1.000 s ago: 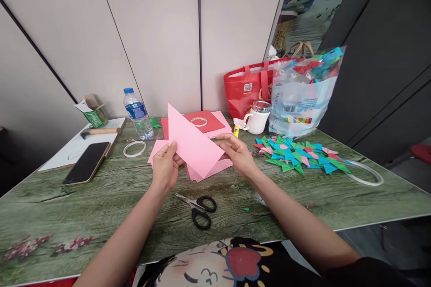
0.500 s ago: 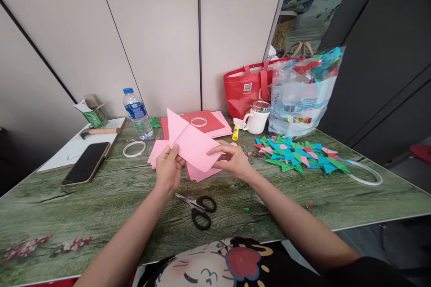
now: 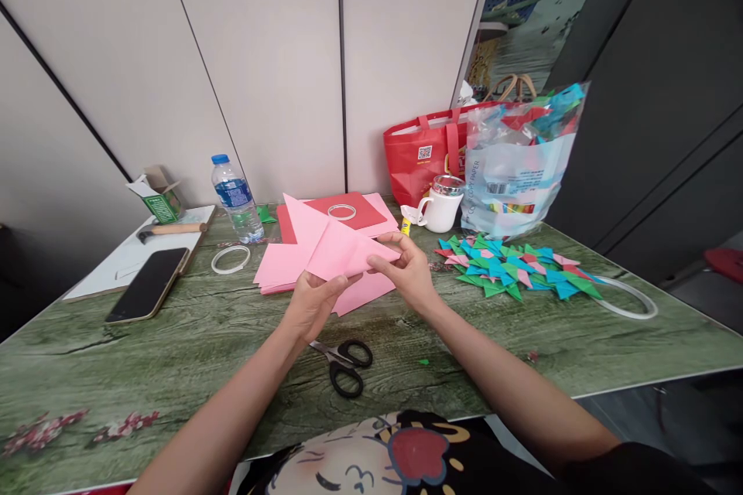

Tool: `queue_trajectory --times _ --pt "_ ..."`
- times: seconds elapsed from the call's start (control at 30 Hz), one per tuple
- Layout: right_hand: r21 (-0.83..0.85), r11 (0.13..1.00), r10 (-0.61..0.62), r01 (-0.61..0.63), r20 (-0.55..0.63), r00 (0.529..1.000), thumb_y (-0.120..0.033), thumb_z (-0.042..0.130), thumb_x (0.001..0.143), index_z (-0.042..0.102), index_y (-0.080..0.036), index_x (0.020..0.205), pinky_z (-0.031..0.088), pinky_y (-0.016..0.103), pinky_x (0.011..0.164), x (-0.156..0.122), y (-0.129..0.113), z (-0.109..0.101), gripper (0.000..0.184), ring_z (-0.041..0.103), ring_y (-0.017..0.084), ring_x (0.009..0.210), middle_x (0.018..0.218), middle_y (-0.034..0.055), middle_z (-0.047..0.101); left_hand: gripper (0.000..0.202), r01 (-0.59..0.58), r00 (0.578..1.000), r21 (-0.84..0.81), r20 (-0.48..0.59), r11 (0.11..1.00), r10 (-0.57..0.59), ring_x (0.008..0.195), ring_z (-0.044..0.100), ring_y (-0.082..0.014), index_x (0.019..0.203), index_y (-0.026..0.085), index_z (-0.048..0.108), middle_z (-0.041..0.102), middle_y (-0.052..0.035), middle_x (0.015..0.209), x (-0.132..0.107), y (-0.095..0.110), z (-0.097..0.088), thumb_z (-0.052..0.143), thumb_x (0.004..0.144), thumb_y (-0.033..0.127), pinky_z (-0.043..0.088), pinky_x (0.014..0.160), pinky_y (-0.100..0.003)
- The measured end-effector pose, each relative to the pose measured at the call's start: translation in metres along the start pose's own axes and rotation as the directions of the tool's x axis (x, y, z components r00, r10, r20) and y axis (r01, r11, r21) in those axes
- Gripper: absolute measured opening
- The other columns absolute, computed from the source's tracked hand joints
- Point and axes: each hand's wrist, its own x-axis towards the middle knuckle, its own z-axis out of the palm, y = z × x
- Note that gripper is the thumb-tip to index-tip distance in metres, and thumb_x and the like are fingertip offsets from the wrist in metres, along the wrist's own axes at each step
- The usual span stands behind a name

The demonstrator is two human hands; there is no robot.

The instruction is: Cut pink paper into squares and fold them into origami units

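The sheet of folded pink paper [image 3: 340, 249] is held up off the green wood-grain table [image 3: 145, 371], in front of the flat pink paper sheets [image 3: 275, 267] and on the far side of the black-handled metal scissors [image 3: 338, 358]. The person's left hand [image 3: 309, 305] holds its near-left edge, thumb on top; the right hand [image 3: 409, 271] pinches the right-hand point narrowly between thumb and fingers. The fingers under the paper are mostly hidden, so their exact hold cannot be told. The paper should be very light, limp where single but stiffer along the folds, where layers double. It looks dry and matte, so slipping seems unlikely, though layers could slide over each other. It would crease or tear under rough pressure; edges, corners and folded lines are the best holds, with light fingertips.
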Motion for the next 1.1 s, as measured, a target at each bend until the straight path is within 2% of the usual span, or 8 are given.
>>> queue_trajectory --times 0.07,0.17,0.3,0.43,0.6,0.77,0.93,1.1 --pt "0.010 1.000 0.004 -0.004 -0.005 1.000 -0.033 0.071 0.061 0.054 -0.019 0.098 0.054 0.027 0.060 0.000 -0.001 0.001 0.043 0.059 0.012 0.066 0.095 0.0029 0.059 0.012 -0.001 1.000 -0.005 -0.022 1.000 0.001 0.102 0.057 -0.0263 0.065 0.012 0.061 0.069 -0.0079 0.077 0.000 0.000 0.000 0.065 0.069 0.023 0.039 0.094 -0.051" --pt "-0.031 1.000 0.004 -0.004 -0.017 1.000 -0.034 0.070 0.062 0.060 -0.017 0.092 0.054 0.027 0.058 0.000 0.000 0.000 0.036 0.060 0.012 0.063 0.090 0.0035 0.061 0.014 -0.026 0.999 -0.028 -0.045 0.999 0.024 0.107 0.053 -0.0271 0.071 0.012 0.063 0.069 -0.0086 0.085 0.001 0.001 0.000 0.063 0.072 0.027 0.041 0.092 -0.051" --pt "-0.041 0.999 0.026 -0.028 -0.067 0.997 -0.037 0.070 0.061 0.062 -0.016 0.083 0.052 0.026 0.050 0.000 0.003 0.001 0.032 0.059 0.011 0.052 0.079 0.0015 0.063 0.011 0.007 0.999 -0.009 -0.054 1.000 -0.007 0.102 0.057 -0.0261 0.073 0.012 0.065 0.069 -0.0077 0.090 -0.001 -0.001 0.004 0.069 0.064 0.017 0.041 0.093 -0.048" --pt "-0.008 0.998 0.053 -0.054 -0.079 0.995 -0.037 0.071 0.060 0.061 -0.016 0.078 0.051 0.025 0.049 -0.004 0.003 0.005 0.029 0.060 0.012 0.051 0.070 -0.0008 0.061 0.034 0.066 0.990 0.051 -0.132 0.996 -0.059 0.097 0.060 -0.0264 0.090 0.012 0.065 0.067 -0.0096 0.100 -0.004 -0.008 0.008 0.074 0.057 0.013 0.042 0.092 -0.047" --pt "-0.026 0.998 0.049 -0.050 -0.033 0.998 -0.035 0.072 0.059 0.058 -0.016 0.073 0.048 0.023 0.048 -0.010 0.002 0.010 0.028 0.060 0.012 0.051 0.064 -0.0021 0.058 0.040 -0.020 0.970 0.032 -0.241 0.999 0.027 0.094 0.061 -0.0259 0.098 0.012 0.065 0.067 -0.0110 0.098 -0.003 -0.013 0.008 0.073 0.059 0.018 0.043 0.091 -0.045" --pt "-0.062 0.997 0.036 -0.036 0.005 0.999 -0.038 0.069 0.062 0.056 -0.016 0.071 0.048 0.023 0.051 -0.012 0.002 0.012 0.027 0.057 0.011 0.052 0.063 -0.0012 0.057 0.030 -0.023 0.969 -0.024 -0.247 0.999 0.016 0.090 0.062 -0.0232 0.092 0.012 0.067 0.069 -0.0094 0.093 -0.001 -0.013 0.008 0.070 0.062 0.016 0.045 0.089 -0.043" --pt "-0.106 0.994 0.034 -0.032 0.019 0.999 -0.039 0.067 0.065 0.057 -0.016 0.070 0.046 0.023 0.052 -0.013 0.002 0.014 0.026 0.055 0.011 0.053 0.062 -0.0009 0.056 0.014 -0.024 0.960 -0.080 -0.279 0.996 0.000 0.083 0.063 -0.0191 0.073 0.010 0.068 0.070 -0.0077 0.082 0.000 -0.014 0.007 0.071 0.060 0.016 0.046 0.087 -0.038" --pt "-0.060 0.996 0.070 -0.068 0.023 0.997 -0.040 0.065 0.067 0.056 -0.016 0.070 0.047 0.025 0.052 -0.019 0.007 0.021 0.026 0.056 0.012 0.054 0.063 -0.0013 0.055 0.018 -0.023 0.952 -0.123 -0.305 0.992 -0.015 0.079 0.062 -0.0146 0.074 0.012 0.068 0.070 -0.0053 0.079 0.000 -0.017 0.006 0.073 0.057 0.014 0.046 0.082 -0.029"
